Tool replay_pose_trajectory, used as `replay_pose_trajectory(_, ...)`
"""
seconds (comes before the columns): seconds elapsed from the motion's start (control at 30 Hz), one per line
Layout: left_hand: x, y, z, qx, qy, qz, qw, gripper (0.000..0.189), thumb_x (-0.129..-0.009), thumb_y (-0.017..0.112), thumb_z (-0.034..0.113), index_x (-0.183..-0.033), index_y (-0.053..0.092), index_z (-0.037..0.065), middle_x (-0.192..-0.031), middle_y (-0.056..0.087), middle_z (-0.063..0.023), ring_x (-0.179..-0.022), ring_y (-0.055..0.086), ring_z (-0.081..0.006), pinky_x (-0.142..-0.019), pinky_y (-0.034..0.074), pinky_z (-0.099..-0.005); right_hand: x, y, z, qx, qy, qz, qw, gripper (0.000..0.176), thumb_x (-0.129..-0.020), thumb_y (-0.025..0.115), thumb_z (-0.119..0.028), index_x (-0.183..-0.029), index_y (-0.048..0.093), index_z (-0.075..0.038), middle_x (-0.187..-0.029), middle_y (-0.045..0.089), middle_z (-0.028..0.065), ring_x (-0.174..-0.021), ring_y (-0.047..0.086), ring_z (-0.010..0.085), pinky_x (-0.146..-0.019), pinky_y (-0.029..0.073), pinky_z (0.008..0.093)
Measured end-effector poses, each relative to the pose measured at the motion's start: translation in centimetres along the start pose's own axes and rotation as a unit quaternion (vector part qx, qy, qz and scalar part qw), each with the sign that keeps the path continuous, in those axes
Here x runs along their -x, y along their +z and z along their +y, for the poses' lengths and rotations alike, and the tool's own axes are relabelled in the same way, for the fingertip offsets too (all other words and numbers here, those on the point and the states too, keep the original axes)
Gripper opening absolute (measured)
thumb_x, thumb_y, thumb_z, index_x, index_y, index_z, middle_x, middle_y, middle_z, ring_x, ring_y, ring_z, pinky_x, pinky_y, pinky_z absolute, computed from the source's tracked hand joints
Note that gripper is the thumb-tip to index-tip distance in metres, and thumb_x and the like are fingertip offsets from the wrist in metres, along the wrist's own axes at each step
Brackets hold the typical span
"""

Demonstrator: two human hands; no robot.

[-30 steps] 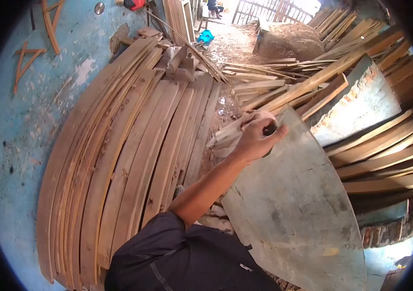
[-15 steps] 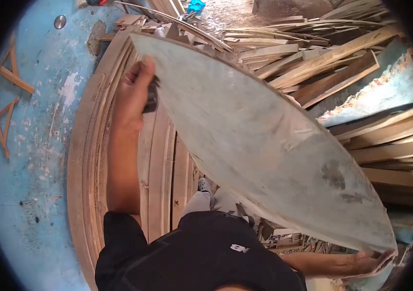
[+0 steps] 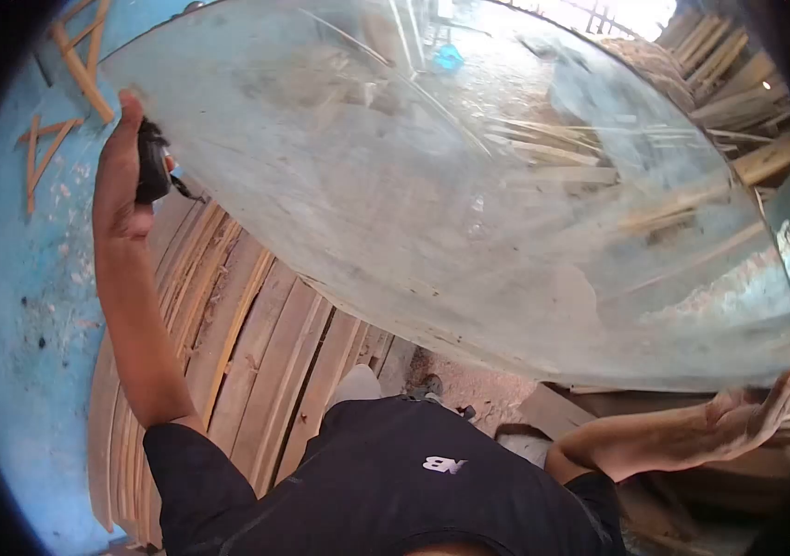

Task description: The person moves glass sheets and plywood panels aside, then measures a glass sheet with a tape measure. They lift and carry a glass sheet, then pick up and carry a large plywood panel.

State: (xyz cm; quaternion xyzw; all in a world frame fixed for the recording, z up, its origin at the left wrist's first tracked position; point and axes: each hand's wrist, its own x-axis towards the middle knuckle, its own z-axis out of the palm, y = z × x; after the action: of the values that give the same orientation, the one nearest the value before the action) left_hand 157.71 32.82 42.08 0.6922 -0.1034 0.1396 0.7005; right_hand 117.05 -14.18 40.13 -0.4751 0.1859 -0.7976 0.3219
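Note:
I hold a large, smeared, see-through glass sheet (image 3: 432,185) raised in front of me, filling most of the view. My left hand (image 3: 120,181) grips its upper left edge, with a small black object (image 3: 150,163) pinched between the fingers and the glass. At the lower right, my right hand (image 3: 745,419) props the sheet's bottom corner from below, palm up and fingers spread against the edge.
Long curved wooden planks (image 3: 247,334) lean against the blue wall (image 3: 24,306) on the left. Wooden offcuts (image 3: 52,139) hang on that wall. Stacked timber (image 3: 738,83) shows through and beyond the glass at the right. Bare ground (image 3: 469,389) lies below.
The sheet has swung up and flattened out in front of the camera. My left hand moved up and to the left with it. My right hand rose under the lower right corner.

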Motion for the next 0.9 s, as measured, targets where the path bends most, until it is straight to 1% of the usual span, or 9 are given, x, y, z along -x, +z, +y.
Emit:
replay_pose_trajectory(0.03, 0.7, -0.4, 0.6, -0.003, 0.005, 0.02, 1.0, 0.058, -0.091, 0.07, 0.061, -0.114, 0.065, 0.008, -0.088, 0.063, 0.0017, -0.07, 0.06, -0.0076, -0.058, 0.053, -0.0242, -0.2, 1.4, 1.0, -0.03, 0.012, -0.021, 0.999, 0.055, -0.088, 0.078, -0.025, -0.131, 0.065, 0.007, -0.132, 0.062, 0.0144, -0.114, 0.06, 0.0223, -0.089, 0.048, 0.032)
replay_pose_trajectory(0.1, 1.1, -1.7, 1.5, -0.01, 0.007, 0.053, 0.999, 0.058, -0.09, 0.072, 0.061, -0.118, 0.066, 0.01, -0.089, 0.062, 0.001, -0.071, 0.059, -0.0075, -0.059, 0.053, -0.0252, -1.5, 3.1, 5.2, -0.058, -0.204, -0.132, 0.968, 0.044, -0.093, 0.066, -0.019, -0.128, 0.066, 0.008, -0.128, 0.065, 0.0221, -0.12, 0.061, 0.0306, -0.109, 0.043, 0.0423)
replay_pose_trajectory(0.3, 3.5, -4.7, 3.4, -0.061, -0.01, 0.194, 0.979, 0.059, -0.092, 0.07, 0.06, -0.129, 0.063, 0.014, -0.106, 0.063, 0.0054, -0.084, 0.057, -0.0058, -0.066, 0.048, -0.0228, 1.5, 15.2, 5.9, -0.152, -0.012, -0.143, 0.978, 0.021, -0.091, 0.06, -0.001, -0.104, 0.075, 0.004, -0.094, 0.072, 0.0077, -0.09, 0.068, 0.0145, -0.078, 0.051, 0.0229)
replay_pose_trajectory(0.33, 3.2, -7.6, 2.8, -0.055, -0.031, 0.193, 0.979, 0.059, -0.093, 0.07, 0.059, -0.131, 0.063, 0.015, -0.11, 0.064, 0.005, -0.085, 0.057, -0.0059, -0.068, 0.048, -0.0231, 1.0, 16.2, 7.5, -0.238, 0.041, -0.172, 0.955, 0.007, -0.086, 0.075, -0.003, -0.091, 0.075, 0.0, -0.084, 0.068, 0.001, -0.08, 0.063, 0.0087, -0.074, 0.046, 0.0203)
replay_pose_trajectory(0.4, 2.1, -11.7, 1.4, -0.076, -0.07, 0.223, 0.969, 0.059, -0.094, 0.068, 0.059, -0.135, 0.061, 0.018, -0.12, 0.064, 0.0053, -0.091, 0.056, -0.006, -0.073, 0.047, -0.0238, 2.4, 20.4, 9.4, -0.232, 0.038, -0.191, 0.953, 0.016, -0.082, 0.084, -0.015, -0.081, 0.069, -0.009, -0.075, 0.062, -0.0045, -0.065, 0.053, 0.0046, -0.057, 0.036, 0.0208)
replay_pose_trajectory(0.53, 6.9, -15.4, 2.0, -0.074, -0.042, 0.303, 0.949, 0.072, -0.093, 0.066, 0.063, -0.145, 0.053, 0.015, -0.131, 0.059, 0.0003, -0.117, 0.055, -0.0167, -0.094, 0.044, -0.0369, 5.2, 24.4, 10.6, -0.381, 0.099, -0.217, 0.893, 0.031, -0.083, 0.087, -0.02, -0.07, 0.059, -0.012, -0.066, 0.045, -0.0113, -0.06, 0.036, 0.0008, -0.056, 0.026, 0.0196)
replay_pose_trajectory(0.57, 8.9, -14.8, 2.9, -0.091, -0.032, 0.326, 0.94, 0.074, -0.092, 0.066, 0.064, -0.145, 0.053, 0.014, -0.133, 0.058, 0.0, -0.116, 0.054, -0.0165, -0.094, 0.044, -0.0371, 5.5, 24.6, 9.2, -0.388, 0.165, -0.195, 0.886, 0.035, -0.084, 0.087, -0.028, -0.069, 0.059, -0.013, -0.066, 0.046, -0.0107, -0.06, 0.037, 0.0013, -0.055, 0.026, 0.0196)
replay_pose_trajectory(0.63, 12.9, -14.7, 4.8, -0.116, -0.028, 0.354, 0.928, 0.076, -0.091, 0.066, 0.067, -0.144, 0.053, 0.014, -0.134, 0.057, -0.0007, -0.113, 0.052, -0.0159, -0.092, 0.043, -0.0364, 5.7, 25.0, 9.5, -0.318, 0.115, -0.211, 0.917, 0.054, -0.074, 0.091, -0.047, -0.072, 0.058, -0.005, -0.067, 0.049, -0.0031, -0.062, 0.047, 0.0073, -0.05, 0.037, 0.0263)
replay_pose_trajectory(0.9, 21.2, -15.5, 5.7, -0.205, -0.03, 0.471, 0.857, 0.079, -0.089, 0.066, 0.07, -0.143, 0.053, 0.013, -0.13, 0.059, -0.0005, -0.098, 0.051, -0.0135, -0.085, 0.042, -0.0296, 13.5, 32.6, 10.8, -0.426, 0.158, -0.23, 0.861, 0.056, -0.071, 0.093, -0.049, -0.078, 0.062, -0.003, -0.066, 0.055, 0.003, -0.059, 0.048, 0.0155, -0.054, 0.041, 0.0317)
